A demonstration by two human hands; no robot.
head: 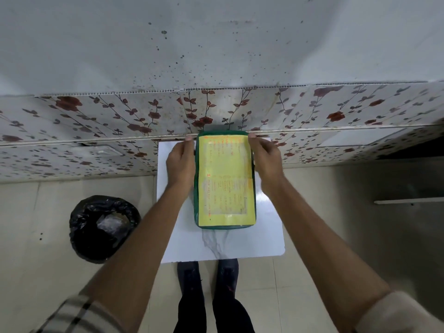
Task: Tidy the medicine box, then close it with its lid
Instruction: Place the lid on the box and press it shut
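A green medicine box [225, 227] with a yellow printed label on its lid [225, 179] lies on a small white table [266, 236], its far end against the wall. The lid covers the box, so the contents are hidden. My left hand [180, 162] rests against the box's left side near the far end. My right hand [265, 159] presses on the right side opposite it. Both hands grip the box's edges with fingers curled.
A bin lined with a black bag [103, 228] stands on the floor left of the table. A floral tiled wall [120, 121] rises right behind the table. My feet [207, 277] stand at the table's near edge. A white rail [408, 201] juts at right.
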